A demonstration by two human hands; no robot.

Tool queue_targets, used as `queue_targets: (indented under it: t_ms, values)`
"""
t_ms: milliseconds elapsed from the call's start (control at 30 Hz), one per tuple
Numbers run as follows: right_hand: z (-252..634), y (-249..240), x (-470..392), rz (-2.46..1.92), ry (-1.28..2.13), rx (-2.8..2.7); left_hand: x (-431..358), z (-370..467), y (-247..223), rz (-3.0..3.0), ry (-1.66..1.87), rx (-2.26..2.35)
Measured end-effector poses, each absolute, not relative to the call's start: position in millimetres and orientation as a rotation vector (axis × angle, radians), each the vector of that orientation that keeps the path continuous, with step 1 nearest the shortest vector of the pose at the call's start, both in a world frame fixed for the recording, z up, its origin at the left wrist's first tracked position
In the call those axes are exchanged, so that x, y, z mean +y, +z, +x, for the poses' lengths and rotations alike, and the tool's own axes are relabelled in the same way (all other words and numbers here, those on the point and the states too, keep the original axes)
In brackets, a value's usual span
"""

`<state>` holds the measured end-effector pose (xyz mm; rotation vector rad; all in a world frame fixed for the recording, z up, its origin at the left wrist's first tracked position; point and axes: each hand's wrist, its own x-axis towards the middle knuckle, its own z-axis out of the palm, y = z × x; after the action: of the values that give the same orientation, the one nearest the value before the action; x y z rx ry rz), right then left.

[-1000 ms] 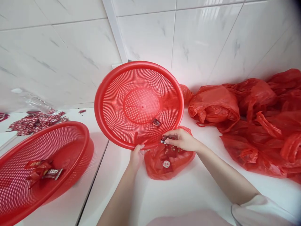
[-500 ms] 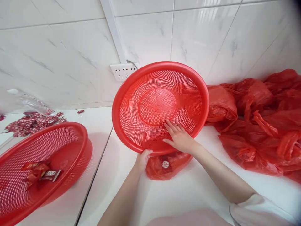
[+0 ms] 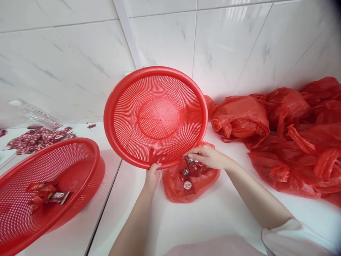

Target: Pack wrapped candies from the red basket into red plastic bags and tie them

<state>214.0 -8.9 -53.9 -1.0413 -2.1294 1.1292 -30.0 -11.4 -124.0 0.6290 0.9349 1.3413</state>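
My left hand (image 3: pixel 153 177) is closed on the near rim of an empty red plastic colander basket (image 3: pixel 160 117), which is tilted so its inside faces me. Under its near right edge, a red plastic bag (image 3: pixel 173 188) lies open on the white table. Shiny wrapped packets (image 3: pixel 195 165) show in the bag, one with a round white label. My right hand (image 3: pixel 209 156) is at the bag's mouth, over the packets, with its fingers and thumb close together. Whatever they pinch is hidden.
A second red basket (image 3: pixel 90 145) at the left holds a few wrapped packets (image 3: pixel 57 197). Behind it are a heap of small red-and-white packets (image 3: pixel 39 138) and a clear bottle (image 3: pixel 37 115). Filled red bags (image 3: pixel 287 142) pile up at the right by the tiled wall (image 3: pixel 234 46).
The held basket has moved left and now covers most of the wall socket. My right hand has come out of the basket and down to the bag, whose packets now show.
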Motion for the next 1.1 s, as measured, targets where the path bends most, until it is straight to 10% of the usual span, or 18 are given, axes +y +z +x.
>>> queue_targets:
  t_ms: [433,1100]
  values:
    - [212,-71,1,-1.038,1.549,-1.272,-15,-41,-123,0.809,1.302,0.915]
    - [232,-56,9,-1.049,1.039,-0.860,6,-114,-100,0.427,2.078,1.120]
